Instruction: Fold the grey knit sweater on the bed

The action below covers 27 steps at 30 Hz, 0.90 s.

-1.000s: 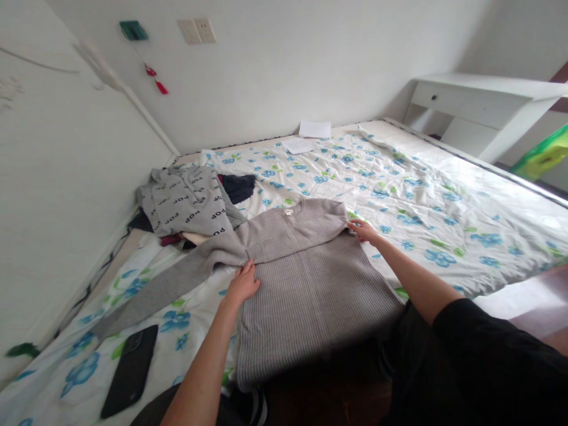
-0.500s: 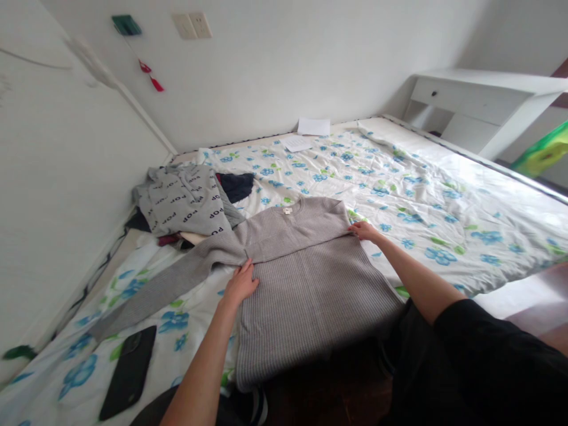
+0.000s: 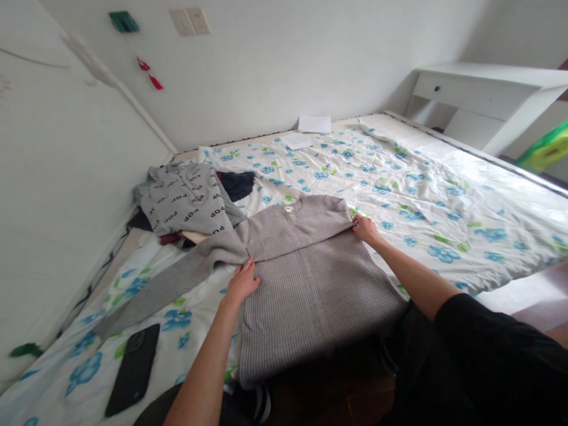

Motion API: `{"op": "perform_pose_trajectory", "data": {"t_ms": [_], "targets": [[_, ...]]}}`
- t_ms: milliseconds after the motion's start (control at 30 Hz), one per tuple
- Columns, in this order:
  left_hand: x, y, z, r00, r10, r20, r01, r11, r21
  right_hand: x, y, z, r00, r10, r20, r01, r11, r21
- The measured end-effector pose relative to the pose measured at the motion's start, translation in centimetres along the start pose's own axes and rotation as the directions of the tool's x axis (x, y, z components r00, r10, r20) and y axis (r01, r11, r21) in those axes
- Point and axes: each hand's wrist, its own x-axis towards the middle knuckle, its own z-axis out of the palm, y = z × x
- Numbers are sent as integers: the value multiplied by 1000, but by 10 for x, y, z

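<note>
A grey-beige ribbed sweater (image 3: 319, 290) lies spread on the bed, its neckline with a white label towards the far side. One sleeve is folded across its chest; the other stretches out to the lower left. My left hand (image 3: 244, 280) rests with extended fingers on the sweater's left edge, below the armpit. At the right edge, my right hand (image 3: 365, 229) pinches the knit near the shoulder fold. The sweater's hem hangs at the bed's near edge.
A grey hoodie (image 3: 186, 198) printed with POP lies on other clothes at the left. A black phone (image 3: 133, 370) is at the lower left. Papers (image 3: 314, 123) lie by the wall on the floral sheet (image 3: 426, 222). A white desk (image 3: 479, 100) stands at the far right.
My right hand has lifted slightly at the sweater's right edge, its fingers more bent around the fabric. My left hand stays in place. The view has shifted a little.
</note>
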Motion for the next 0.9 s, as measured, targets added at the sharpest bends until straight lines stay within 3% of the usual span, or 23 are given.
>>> {"op": "perform_pose_trajectory", "data": {"t_ms": [100, 267, 433, 500, 567, 700, 767, 900], "targets": [[0, 1, 0, 1000, -9, 9, 9, 1000, 2, 3, 13, -7, 999, -26, -44, 25, 1000, -4], [2, 3, 1, 1000, -24, 19, 24, 1000, 6, 9, 32, -9, 987, 6, 162, -3, 1000, -22], [4, 1, 2, 1000, 0, 6, 0, 1000, 13, 14, 23, -5, 983, 82, 165, -110, 979, 172], [4, 0, 2, 1000, 10, 3, -10, 1000, 11, 13, 17, -4, 994, 32, 106, -55, 973, 224], [4, -1, 2, 1000, 14, -6, -14, 1000, 6, 11, 13, -4, 994, -101, 37, 90, 970, 225], [3, -1, 1, 1000, 15, -28, -15, 1000, -6, 9, 9, -12, 939, -340, 58, 329, 932, 151], [2, 0, 0, 1000, 7, -21, -7, 1000, -4, 10, 9, -17, 926, -354, 130, 342, 934, 106], [2, 2, -2, 1000, -5, -1, 5, 1000, 6, 14, 11, -19, 924, -255, 285, 262, 965, 12]]}}
